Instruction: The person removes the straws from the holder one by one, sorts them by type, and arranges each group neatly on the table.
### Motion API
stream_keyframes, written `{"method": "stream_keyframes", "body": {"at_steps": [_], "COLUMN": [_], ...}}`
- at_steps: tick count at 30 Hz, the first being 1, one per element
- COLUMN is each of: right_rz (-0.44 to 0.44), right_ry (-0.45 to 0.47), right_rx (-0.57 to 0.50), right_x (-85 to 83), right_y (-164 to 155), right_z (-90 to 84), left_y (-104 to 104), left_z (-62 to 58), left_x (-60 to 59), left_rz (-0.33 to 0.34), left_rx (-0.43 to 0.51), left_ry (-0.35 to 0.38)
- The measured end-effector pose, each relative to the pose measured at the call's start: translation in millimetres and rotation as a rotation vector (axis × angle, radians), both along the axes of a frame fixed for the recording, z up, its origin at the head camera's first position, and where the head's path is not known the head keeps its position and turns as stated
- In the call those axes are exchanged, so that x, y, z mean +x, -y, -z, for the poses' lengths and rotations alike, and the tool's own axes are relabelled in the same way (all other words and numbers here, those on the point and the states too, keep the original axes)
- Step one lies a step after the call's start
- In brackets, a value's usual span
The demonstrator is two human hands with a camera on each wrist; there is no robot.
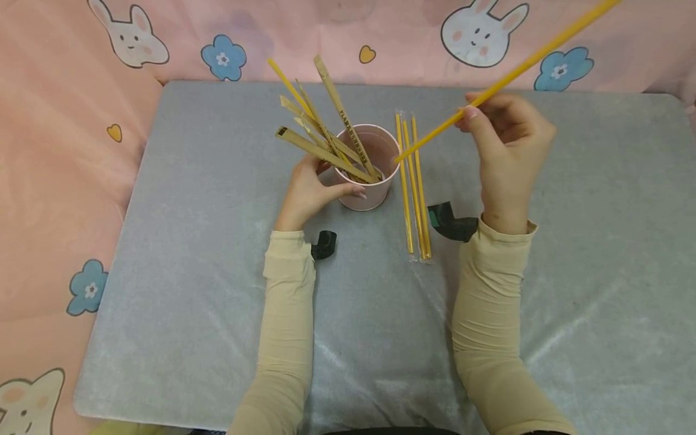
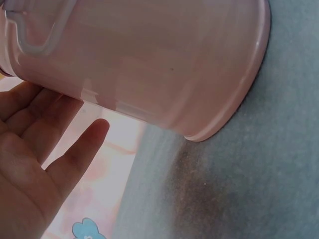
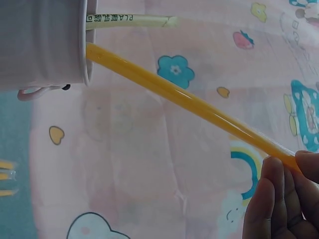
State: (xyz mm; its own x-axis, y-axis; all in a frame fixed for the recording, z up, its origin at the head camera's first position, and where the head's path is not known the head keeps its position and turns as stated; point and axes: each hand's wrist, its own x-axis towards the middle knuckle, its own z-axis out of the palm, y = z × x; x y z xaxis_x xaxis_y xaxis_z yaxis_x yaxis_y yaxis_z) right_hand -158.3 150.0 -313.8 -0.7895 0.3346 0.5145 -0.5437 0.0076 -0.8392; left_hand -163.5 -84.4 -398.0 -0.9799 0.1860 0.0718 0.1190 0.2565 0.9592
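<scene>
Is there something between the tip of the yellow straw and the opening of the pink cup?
Nothing visible. The yellow straw tip is already at the pink cup rim, on the side away from the leaning paper-wrapped straws.

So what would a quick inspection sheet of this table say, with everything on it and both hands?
Surface: grey mat, lying flat over the pink cartoon cloth.
Job's things: pink cup holding paper-wrapped straws; one long yellow straw with its lower tip at the cup's rim; three more yellow straws lying beside the cup.
Clutter: nothing seen.
Hands: left hand rests open against the cup's side; right hand pinches the long yellow straw.
Cables: nothing seen; a dark strap end shows at each wrist.
Surroundings: pink cloth printed with rabbits, flowers and hearts.
</scene>
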Motion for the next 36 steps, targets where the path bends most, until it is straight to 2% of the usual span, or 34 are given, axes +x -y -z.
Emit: {"method": "stream_keyframes", "body": {"at_steps": [9, 22, 25, 31, 36], "right_rz": [0.010, 0.003, 0.004, -0.016, -0.022], "right_ry": [-0.017, 0.000, 0.010, 0.075, 0.095], "right_rx": [-0.023, -0.004, 0.000, -0.079, -0.072], "right_x": [1.2, 2.0, 3.6, 8.4, 13.7], "right_y": [-5, -10, -10, -6, -5], "right_z": [-3.8, -3.6, -3.5, -8.8, -14.7], "left_y": [-2, -3, -2, -2, -2], "left_z": [-3.8, -2.6, -2.6, -3.1, -3.5], "left_x": [-0.9, -0.2, 0.6, 2.1, 3.1], "left_rz": [0.005, 0.005, 0.003, -0.005, -0.005], "left_rx": [0.004, 0.021, 0.015, 0.002, 0.002], "left_ry": [-0.006, -0.014, -0.009, -0.005, 0.001]}}
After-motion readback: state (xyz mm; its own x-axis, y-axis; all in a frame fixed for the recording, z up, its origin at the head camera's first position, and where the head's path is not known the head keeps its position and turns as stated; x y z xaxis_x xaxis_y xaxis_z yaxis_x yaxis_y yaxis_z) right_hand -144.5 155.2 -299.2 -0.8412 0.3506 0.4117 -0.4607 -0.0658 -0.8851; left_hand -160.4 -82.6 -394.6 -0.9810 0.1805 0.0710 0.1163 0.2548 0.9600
